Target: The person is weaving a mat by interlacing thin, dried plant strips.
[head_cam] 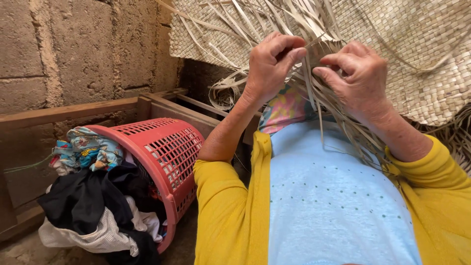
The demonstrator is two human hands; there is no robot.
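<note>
Mat: a pale, flat woven mat of dried palm-leaf strips (422, 59) spreads across the top right of the view, over the person's lap; its unfinished edge sits under both hands
Loose strips: long, narrow, straw-coloured leaf strips (314, 93) fan out from that edge, some upward, some trailing down over the pale blue shirt (333, 206)
Handling: likely very light and springy; thin, dry and stiff along the length, so prone to crease or split if bent sharply; smooth enough to slip; best pinched close to the woven edge rather than at the free tips
Left hand (270, 61): curled tight, thumb against forefinger, pinching a strip at the working edge
Right hand (355, 78): fingers bent and closed narrowly on neighbouring strips, just beside the left
Sleeves: yellow knitted cardigan sleeves (225, 211) cover both forearms
Surroundings: a red plastic laundry basket (169, 152) tipped on its side, spilling dark and patterned clothes (93, 196), lies lower left; a rough block wall (73, 49) and wooden frame (68, 112) stand behind
</note>
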